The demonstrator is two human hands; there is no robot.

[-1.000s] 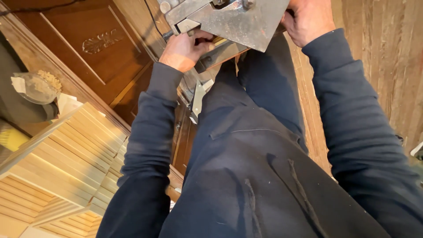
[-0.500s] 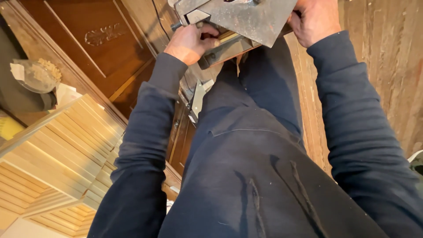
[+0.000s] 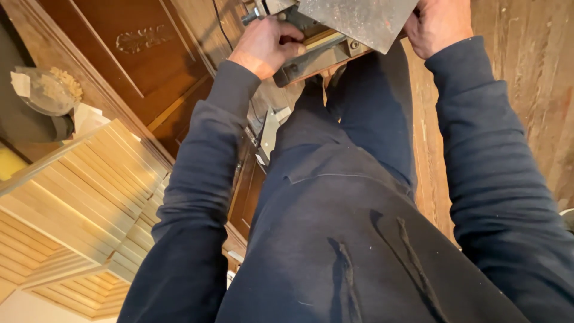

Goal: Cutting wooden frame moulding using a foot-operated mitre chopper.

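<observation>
The floor (image 3: 538,90) is made of worn brown wood boards, and a dark wooden door panel (image 3: 119,66) with a carved bit lies along the left side. The left hand (image 3: 266,45) is closed tight around the handle of a grey metal power tool (image 3: 341,27) at the top of the view. The right hand (image 3: 439,24) is wrapped around the tool's other edge, fingers curled shut. The tool sits up between both hands, above the person's dark trousers (image 3: 347,197), and part of it runs out of the picture. A black cord (image 3: 221,27) goes up beside the left hand. A small grey metal piece (image 3: 269,131) shows just below the tool, by the leg. To the left sits a stack of pale wood slats (image 3: 89,197) and a clear bowl (image 3: 45,90) farther back. It looks best to keep both hands firm, hold the tool level, and keep the cord away from the legs.
</observation>
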